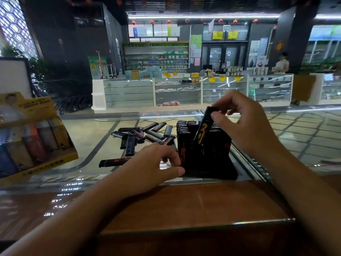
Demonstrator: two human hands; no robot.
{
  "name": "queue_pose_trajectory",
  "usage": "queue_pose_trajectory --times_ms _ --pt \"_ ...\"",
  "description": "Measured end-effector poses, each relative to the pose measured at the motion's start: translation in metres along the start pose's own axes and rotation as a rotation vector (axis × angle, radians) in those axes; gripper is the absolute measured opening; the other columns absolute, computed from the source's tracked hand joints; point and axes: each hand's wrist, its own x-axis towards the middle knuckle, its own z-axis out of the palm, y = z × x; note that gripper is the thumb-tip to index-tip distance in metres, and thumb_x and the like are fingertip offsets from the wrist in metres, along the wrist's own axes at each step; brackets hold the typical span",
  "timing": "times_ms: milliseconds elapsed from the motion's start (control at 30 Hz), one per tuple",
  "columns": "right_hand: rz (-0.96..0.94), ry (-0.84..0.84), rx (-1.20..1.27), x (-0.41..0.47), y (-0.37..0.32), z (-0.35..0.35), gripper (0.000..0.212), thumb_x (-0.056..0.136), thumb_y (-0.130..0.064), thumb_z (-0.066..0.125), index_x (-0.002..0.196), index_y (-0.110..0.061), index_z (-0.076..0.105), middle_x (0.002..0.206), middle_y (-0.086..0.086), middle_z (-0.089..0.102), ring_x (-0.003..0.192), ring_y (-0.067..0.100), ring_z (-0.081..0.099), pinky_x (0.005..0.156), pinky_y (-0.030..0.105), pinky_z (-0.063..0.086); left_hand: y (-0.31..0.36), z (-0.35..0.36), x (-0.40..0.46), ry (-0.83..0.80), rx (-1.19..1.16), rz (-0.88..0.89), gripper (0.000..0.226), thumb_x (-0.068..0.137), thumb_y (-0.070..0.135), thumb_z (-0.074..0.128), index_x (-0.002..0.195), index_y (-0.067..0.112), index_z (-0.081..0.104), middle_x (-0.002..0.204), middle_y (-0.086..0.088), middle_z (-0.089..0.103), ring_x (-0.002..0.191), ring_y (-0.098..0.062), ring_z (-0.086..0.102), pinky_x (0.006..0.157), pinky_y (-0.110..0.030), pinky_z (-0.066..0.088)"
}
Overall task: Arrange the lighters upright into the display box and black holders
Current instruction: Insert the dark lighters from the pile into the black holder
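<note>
A black holder (pixel 208 163) stands on the glass counter, packed with several upright black lighters. My right hand (pixel 245 124) pinches the top of a black lighter with yellow characters (pixel 203 129), tilted and partly lowered among the upright ones. My left hand (pixel 156 163) rests against the holder's left front corner, thumb and fingers touching its side. Left of the holder lies a pile of loose dark lighters (pixel 142 135), and one more black lighter (pixel 114 162) lies flat nearer me. A yellow display box (pixel 55 159) at the far left holds coloured lighters upright.
The glass counter (pixel 92 145) meets a wooden ledge (pixel 184 206) close to me. Beyond the counter are shop showcases (pixel 177 91) and shelves, with a person (pixel 281 63) standing far back right.
</note>
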Motion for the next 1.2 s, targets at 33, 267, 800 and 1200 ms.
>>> queue_pose_trajectory --times_ms 33,267,800,1200 --pt "-0.017 -0.023 -0.052 -0.001 0.0 0.001 0.012 0.089 -0.016 0.069 0.091 -0.024 0.062 0.082 -0.016 0.063 0.084 -0.001 0.058 0.077 0.012 0.043 -0.001 0.0 -0.001 -0.012 0.005 -0.009 0.014 0.087 0.048 0.066 0.097 0.041 0.06 0.096 0.029 0.051 0.096 0.017 0.043 0.072 -0.012 0.036" --pt "-0.216 -0.136 -0.411 -0.011 0.009 0.014 0.015 0.085 -0.028 0.062 0.096 -0.017 0.064 0.084 -0.017 0.047 0.089 0.006 0.04 0.08 0.031 0.028 0.0 0.0 -0.003 -0.027 0.049 0.011 0.022 0.086 0.047 0.068 0.104 0.043 0.055 0.1 0.035 0.041 0.103 0.024 0.033 0.079 -0.003 0.03" --pt "-0.157 -0.155 -0.47 -0.012 0.018 0.014 0.012 0.084 -0.032 0.063 0.096 -0.027 0.063 0.094 -0.012 0.061 0.1 0.012 0.042 0.078 0.03 0.02 -0.001 0.002 0.0 0.0 0.063 0.006 0.029 0.087 0.046 0.068 0.113 0.038 0.061 0.1 0.032 0.042 0.101 0.013 0.039 0.082 -0.007 0.032" --pt "-0.066 -0.146 -0.495 -0.018 0.009 0.021 0.039 0.086 -0.049 0.045 0.114 -0.026 0.06 0.114 -0.006 0.056 0.113 0.016 0.039 0.087 0.031 0.021 -0.007 -0.001 0.001 0.107 0.034 0.054 0.016 0.095 0.044 0.056 0.106 0.034 0.061 0.099 0.024 0.055 0.102 0.007 0.046 0.082 -0.016 0.039"
